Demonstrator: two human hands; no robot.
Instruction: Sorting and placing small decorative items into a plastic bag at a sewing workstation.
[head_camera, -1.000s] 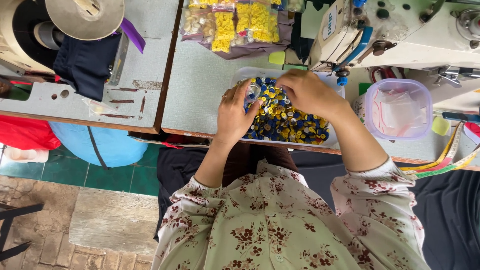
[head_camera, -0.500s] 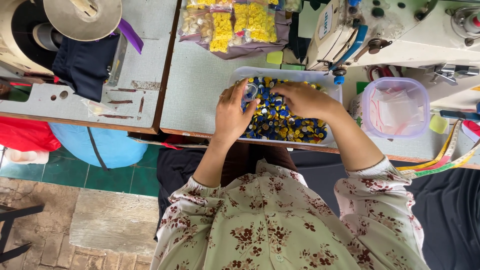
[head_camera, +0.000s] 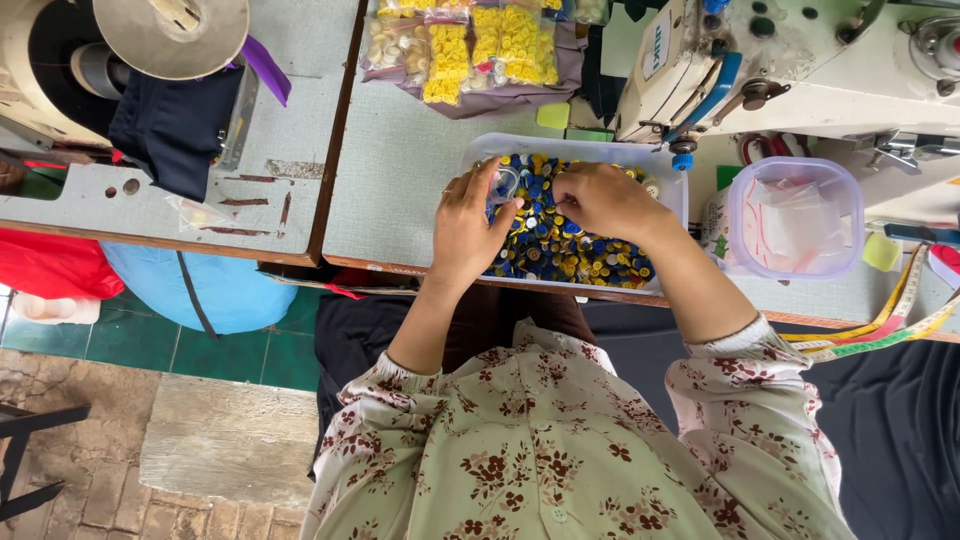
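- Left of the shallow white plastic tray (head_camera: 476, 150), on the grey desk (head_camera: 400, 200), nothing lay within reach.
- The left hand (head_camera: 468, 232) rested at the tray's left edge, fingers (head_camera: 486, 180) curled and pinching a small clear piece.
- Inside the tray lay the heap of small blue and yellow plastic buttons (head_camera: 560, 250); they looked light, hard and slippery, best pinched singly by the rim.
- The right hand (head_camera: 603, 200) hovered over the heap, fingers drawn together; what they pinched was hidden.
- Right of the tray stood a lidded clear tub (head_camera: 793, 218) holding crumpled plastic bags.

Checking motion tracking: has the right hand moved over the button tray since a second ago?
Yes. The right hand has pulled back from the tray's right part toward its middle, closer to the left hand.
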